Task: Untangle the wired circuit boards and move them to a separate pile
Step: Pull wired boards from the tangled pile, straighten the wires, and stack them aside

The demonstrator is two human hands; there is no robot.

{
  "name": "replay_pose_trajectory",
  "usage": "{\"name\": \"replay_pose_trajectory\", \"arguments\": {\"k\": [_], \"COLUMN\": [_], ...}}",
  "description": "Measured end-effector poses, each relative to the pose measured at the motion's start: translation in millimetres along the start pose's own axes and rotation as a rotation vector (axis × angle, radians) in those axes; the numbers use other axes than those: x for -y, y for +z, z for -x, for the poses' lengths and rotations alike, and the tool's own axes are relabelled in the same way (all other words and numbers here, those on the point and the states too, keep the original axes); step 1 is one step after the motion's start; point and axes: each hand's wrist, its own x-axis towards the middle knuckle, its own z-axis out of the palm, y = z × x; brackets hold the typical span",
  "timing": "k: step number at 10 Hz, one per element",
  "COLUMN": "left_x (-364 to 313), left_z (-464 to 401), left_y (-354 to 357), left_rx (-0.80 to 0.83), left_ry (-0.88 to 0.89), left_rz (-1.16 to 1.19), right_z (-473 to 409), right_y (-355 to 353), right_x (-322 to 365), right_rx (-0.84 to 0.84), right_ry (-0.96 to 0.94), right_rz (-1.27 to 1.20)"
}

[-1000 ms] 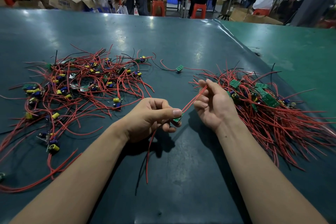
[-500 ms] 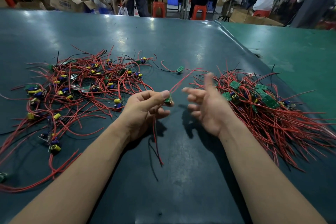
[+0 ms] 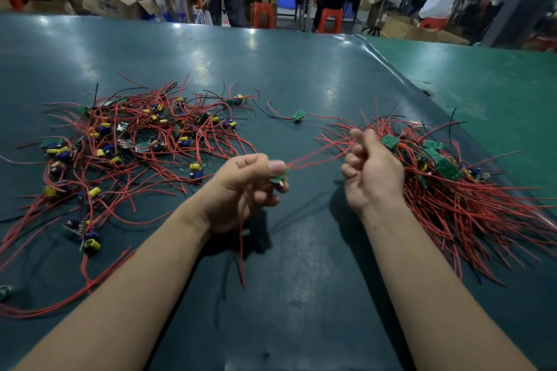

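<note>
Between the two heaps on the dark green table [image 3: 301, 63], seen from the head camera (the only view), the left hand [image 3: 241, 190] pinches a small green circuit board with red wire leads [image 3: 280, 176] between thumb and forefinger. The right hand [image 3: 372, 172] curls its fingers round those leads, drawn taut towards the sorted pile of red-wired boards [image 3: 452, 178]. The tangled heap [image 3: 126, 147] lies left. Light and floppy-wired, the board is best held by its edges, since tugging leads could strain the solder joints.

Left hand [image 3: 241, 190] pinching, right hand [image 3: 372, 172] curled.
</note>
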Motion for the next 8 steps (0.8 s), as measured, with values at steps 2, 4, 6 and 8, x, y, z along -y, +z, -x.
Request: {"name": "replay_pose_trajectory", "arguments": {"k": [2,4,6,8], "left_x": [3,10,2,7], "left_z": [-11,-10,-21,-20], "left_y": [-9,-6,-16,-13], "left_rx": [-0.223,-0.172,-0.588,-0.552], "left_ry": [0.16,0.179,0.363,0.38], "left_rz": [0.038,-0.172,-0.016,-0.145], "right_z": [25,34,25,14], "right_y": [6,4,13,3], "right_x": [-16,-18,-6,-4], "right_rx": [0.483,0.698,0.159,-0.113], "right_ry": [0.146,0.25,-0.406,0.18], "right_rz": [0.691,0.693,0.326,-0.1]}}
